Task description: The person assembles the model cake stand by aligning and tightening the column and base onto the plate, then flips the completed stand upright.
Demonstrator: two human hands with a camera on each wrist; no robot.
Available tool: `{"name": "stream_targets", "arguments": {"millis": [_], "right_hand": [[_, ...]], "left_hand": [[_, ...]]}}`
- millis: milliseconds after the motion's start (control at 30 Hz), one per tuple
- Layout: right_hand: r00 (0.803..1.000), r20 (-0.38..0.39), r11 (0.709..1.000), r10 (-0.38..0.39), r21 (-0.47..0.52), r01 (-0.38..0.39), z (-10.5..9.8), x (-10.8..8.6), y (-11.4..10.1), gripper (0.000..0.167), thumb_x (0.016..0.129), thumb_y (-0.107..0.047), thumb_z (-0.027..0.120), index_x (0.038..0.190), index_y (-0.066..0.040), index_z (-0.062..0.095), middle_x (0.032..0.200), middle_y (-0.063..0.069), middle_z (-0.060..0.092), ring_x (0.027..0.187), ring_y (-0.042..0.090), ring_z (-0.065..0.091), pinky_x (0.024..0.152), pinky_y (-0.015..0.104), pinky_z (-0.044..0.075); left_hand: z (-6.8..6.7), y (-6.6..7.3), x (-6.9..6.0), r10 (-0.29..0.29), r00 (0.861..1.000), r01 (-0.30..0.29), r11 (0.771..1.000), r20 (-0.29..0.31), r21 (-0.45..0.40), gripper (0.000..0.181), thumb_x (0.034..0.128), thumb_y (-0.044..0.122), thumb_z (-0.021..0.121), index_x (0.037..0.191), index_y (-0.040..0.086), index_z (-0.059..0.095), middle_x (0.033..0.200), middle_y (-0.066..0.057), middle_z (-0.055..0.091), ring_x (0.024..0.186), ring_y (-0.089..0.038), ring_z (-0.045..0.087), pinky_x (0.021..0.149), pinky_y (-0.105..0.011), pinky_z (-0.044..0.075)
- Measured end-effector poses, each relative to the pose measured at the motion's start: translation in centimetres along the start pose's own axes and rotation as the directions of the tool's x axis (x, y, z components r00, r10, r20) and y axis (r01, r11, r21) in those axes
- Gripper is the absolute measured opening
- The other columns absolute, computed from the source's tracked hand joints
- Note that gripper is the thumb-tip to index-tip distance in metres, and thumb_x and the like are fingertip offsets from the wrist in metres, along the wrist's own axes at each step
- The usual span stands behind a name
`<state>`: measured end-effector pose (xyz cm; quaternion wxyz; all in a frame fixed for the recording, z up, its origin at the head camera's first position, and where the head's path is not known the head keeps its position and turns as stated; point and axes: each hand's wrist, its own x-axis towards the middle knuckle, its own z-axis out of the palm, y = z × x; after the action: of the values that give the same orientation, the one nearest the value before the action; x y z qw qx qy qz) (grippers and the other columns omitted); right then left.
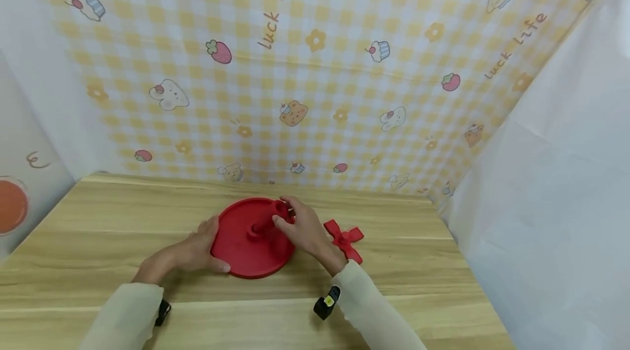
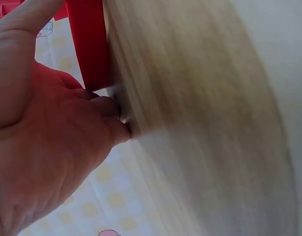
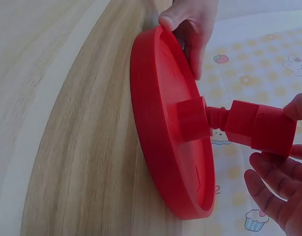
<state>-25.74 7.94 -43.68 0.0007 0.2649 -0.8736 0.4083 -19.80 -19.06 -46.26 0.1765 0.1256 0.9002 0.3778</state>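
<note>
A round red base [image 1: 241, 251] with a raised rim lies on the wooden table; a short socket [image 3: 190, 120] stands up at its centre. My left hand [image 1: 199, 249] grips the base's left edge, thumb towards the near side. In the left wrist view the fingers curl by the red rim [image 2: 89, 49]. Between thumb and fingers, my right hand [image 1: 306, 229] holds the upper end of a red post [image 3: 261, 127]. The post's threaded end [image 3: 218, 118] meets the socket's mouth; how deep it sits I cannot tell. In the head view the post leans right.
A red cross-shaped piece [image 1: 346, 239] with four arms lies on the table [image 1: 418, 279] just right of my right hand. Behind the table hangs a yellow checked cloth [image 1: 266, 82]. A white sheet [image 1: 536, 202] bounds the right side.
</note>
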Motion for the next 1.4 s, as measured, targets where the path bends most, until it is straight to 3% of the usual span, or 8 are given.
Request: {"name": "stream_targets", "arguments": {"millis": [333,533,700,833,967,1133,1267,1400], "right_hand": [[0.997,0.012,0.997,-0.07,-0.025,0.07,0.5,0.7,-0.6,0.042,0.097,-0.024,0.065,0.134,-0.007,0.058,0.117,0.005,0.066,0.101,0.014,0.064,0.083,0.024,0.055],[0.998,0.026,0.998,-0.057,-0.039,0.058,1.3,1.0,-1.2,0.047,0.095,-0.027,0.069,0.135,-0.005,0.057,0.118,0.006,0.066,0.101,0.014,0.063,0.083,0.026,0.057],[0.999,0.016,0.989,-0.052,-0.14,0.054,1.9,1.1,-2.1,0.048,0.092,-0.033,0.071,0.132,-0.009,0.06,0.119,0.003,0.066,0.099,0.013,0.065,0.081,0.023,0.056],[0.998,-0.022,0.958,-0.058,-0.281,0.049,2.4,1.1,-2.8,0.047,0.089,-0.044,0.072,0.121,-0.011,0.063,0.107,0.0,0.068,0.085,0.01,0.063,0.068,0.014,0.051],[0.994,-0.072,0.922,-0.086,-0.384,0.052,3.1,1.1,-2.8,0.046,0.085,-0.053,0.072,0.102,-0.012,0.059,0.081,-0.003,0.061,0.062,0.004,0.052,0.051,0.011,0.042],[0.983,-0.148,0.874,-0.109,-0.485,0.024,3.6,1.2,-2.7,0.049,0.082,-0.06,0.07,0.092,-0.015,0.054,0.063,-0.009,0.049,0.049,-0.001,0.043,0.045,0.009,0.036],[0.978,-0.17,0.844,-0.124,-0.536,0.014,3.6,1.2,-2.7,0.058,0.08,-0.068,0.067,0.096,-0.014,0.055,0.06,-0.007,0.05,0.046,0.001,0.044,0.042,0.01,0.034],[0.99,-0.069,0.902,-0.12,-0.425,0.08,3.1,1.3,-2.5,0.069,0.083,-0.06,0.07,0.125,-0.009,0.054,0.092,-0.001,0.067,0.071,0.004,0.062,0.057,0.01,0.049]], "left_hand": [[-0.3,0.3,0.4,-0.027,0.999,0.026,0.999,0.037,0.024,0.13,0.0764,0.038,0.085,0.148,-0.02,-0.007,0.155,-0.042,-0.001,0.142,-0.061,-0.003,0.112,-0.073,0.008],[-0.3,0.2,0.4,-0.057,0.997,0.055,0.998,0.06,0.032,0.132,0.0753,0.04,0.085,0.147,-0.021,-0.007,0.155,-0.043,-0.002,0.142,-0.06,-0.005,0.113,-0.072,0.004],[-0.3,0.3,0.4,-0.051,0.997,0.048,0.998,0.063,0.042,0.131,0.0762,0.041,0.084,0.147,-0.021,-0.007,0.154,-0.044,-0.002,0.142,-0.061,-0.005,0.112,-0.072,0.004],[-0.4,0.4,0.4,-0.038,0.997,0.035,0.998,0.06,0.05,0.129,0.0773,0.04,0.084,0.147,-0.021,-0.007,0.153,-0.045,-0.001,0.141,-0.061,-0.003,0.112,-0.073,0.005],[-0.4,0.4,0.4,-0.046,0.997,0.043,0.997,0.064,0.057,0.129,0.0777,0.04,0.083,0.147,-0.022,-0.006,0.153,-0.045,-0.002,0.141,-0.061,-0.003,0.112,-0.073,0.005],[-0.5,0.7,0.5,-0.041,0.996,0.037,0.998,0.079,0.044,0.128,0.0786,0.04,0.083,0.147,-0.021,-0.007,0.153,-0.045,-0.003,0.141,-0.061,-0.003,0.112,-0.073,0.004],[-0.6,0.8,0.5,-0.059,0.994,0.055,0.998,0.094,0.042,0.129,0.0782,0.04,0.083,0.147,-0.021,-0.008,0.153,-0.045,-0.003,0.141,-0.061,-0.004,0.112,-0.072,0.003],[-0.7,0.9,0.5,-0.082,0.991,0.077,0.995,0.101,0.057,0.13,0.0785,0.043,0.082,0.147,-0.02,-0.008,0.153,-0.045,-0.003,0.141,-0.061,-0.004,0.113,-0.071,0.004]]}}
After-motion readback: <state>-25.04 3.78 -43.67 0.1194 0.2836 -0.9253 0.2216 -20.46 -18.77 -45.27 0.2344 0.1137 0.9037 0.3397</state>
